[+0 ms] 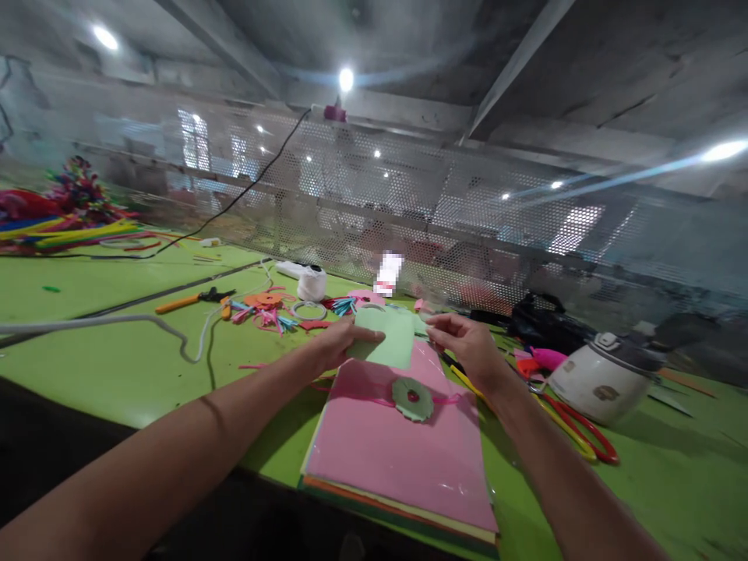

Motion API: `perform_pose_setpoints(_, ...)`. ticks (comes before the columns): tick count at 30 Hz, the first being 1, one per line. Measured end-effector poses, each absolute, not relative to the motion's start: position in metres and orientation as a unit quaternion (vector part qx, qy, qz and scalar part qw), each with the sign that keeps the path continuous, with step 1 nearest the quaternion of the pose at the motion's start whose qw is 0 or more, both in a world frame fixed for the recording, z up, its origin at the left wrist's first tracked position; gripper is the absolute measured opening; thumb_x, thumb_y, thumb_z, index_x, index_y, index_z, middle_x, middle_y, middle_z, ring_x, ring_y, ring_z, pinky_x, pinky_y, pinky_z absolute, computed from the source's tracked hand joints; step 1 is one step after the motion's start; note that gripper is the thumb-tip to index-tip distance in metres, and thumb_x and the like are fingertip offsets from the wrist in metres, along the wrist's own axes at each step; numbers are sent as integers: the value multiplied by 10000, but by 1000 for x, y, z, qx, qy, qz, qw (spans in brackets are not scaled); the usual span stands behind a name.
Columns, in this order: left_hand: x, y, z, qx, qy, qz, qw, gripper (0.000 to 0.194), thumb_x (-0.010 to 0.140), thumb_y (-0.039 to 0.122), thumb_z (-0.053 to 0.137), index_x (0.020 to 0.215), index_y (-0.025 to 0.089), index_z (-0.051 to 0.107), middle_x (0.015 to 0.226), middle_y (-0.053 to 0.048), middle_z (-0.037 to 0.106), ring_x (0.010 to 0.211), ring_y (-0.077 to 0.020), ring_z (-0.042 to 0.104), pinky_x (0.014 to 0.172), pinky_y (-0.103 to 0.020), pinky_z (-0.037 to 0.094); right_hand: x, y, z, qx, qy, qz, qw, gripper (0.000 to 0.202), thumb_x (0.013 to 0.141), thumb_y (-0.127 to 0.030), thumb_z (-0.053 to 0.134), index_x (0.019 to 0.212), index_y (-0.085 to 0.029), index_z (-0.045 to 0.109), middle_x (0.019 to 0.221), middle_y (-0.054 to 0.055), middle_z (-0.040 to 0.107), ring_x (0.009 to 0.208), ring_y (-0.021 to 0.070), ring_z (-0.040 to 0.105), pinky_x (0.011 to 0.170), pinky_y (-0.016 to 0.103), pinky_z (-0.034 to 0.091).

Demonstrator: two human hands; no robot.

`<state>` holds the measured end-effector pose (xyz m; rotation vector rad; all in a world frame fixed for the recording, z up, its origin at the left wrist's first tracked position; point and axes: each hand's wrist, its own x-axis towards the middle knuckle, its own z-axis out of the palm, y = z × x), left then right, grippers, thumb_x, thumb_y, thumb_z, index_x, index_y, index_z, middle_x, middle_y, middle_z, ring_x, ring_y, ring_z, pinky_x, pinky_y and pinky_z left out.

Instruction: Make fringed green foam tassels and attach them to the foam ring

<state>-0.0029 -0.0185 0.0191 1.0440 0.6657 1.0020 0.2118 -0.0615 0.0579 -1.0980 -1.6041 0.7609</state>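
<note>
My left hand [351,341] grips a light green sheet [393,335] by its left side, thumb lying on top. On the other side, my right hand [461,336] has its thumb and fingers pinched near the sheet's right edge, by a small pale green piece [419,326]; what is between the fingertips is too small to make out. Below the hands lies a stack of coloured sheets with a pink sheet [397,460] on top. A green scalloped disc [412,399] with a reddish centre and pink strips rests on the pink sheet.
Orange-handled pliers [185,302], coloured scraps [272,312] and a white spool [312,284] are to the left. Red- and yellow-handled scissors [576,427] and a white pot [605,378] stand right. A grey cable [105,321] crosses the green table [146,382]. Perforated metal mesh [362,195] rises behind.
</note>
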Motion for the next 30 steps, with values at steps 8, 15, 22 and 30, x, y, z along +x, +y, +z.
perform_pose_setpoints(8,-8,-33,20,551,242,283,747,223,516,102,743,732,88,692,696,-101,699,568,-171,638,571,-252,509,211,-84,72,-308,-774,454,317,528,739,-143,604,1245,-286,558,943,18,651,848,164,581,779,321,454)
perform_pose_setpoints(15,-5,-36,18,591,250,238,729,187,512,118,757,690,103,705,702,-90,702,565,-164,627,585,-254,510,207,-87,78,-322,-861,347,187,341,775,-101,534,1023,-253,713,949,21,675,833,163,585,758,291,444)
perform_pose_setpoints(22,-3,-33,23,595,269,281,703,174,536,204,789,646,104,698,604,-64,676,503,-122,590,516,-205,470,207,-83,74,-338,-861,299,234,189,829,-293,581,886,-243,754,718,14,643,658,141,526,623,258,420)
perform_pose_setpoints(30,8,-36,15,653,229,292,661,315,665,376,721,839,116,691,705,-123,705,561,-189,653,508,-251,487,204,-73,63,-367,-816,312,321,154,811,-282,601,822,-234,747,888,37,639,862,191,565,783,316,434)
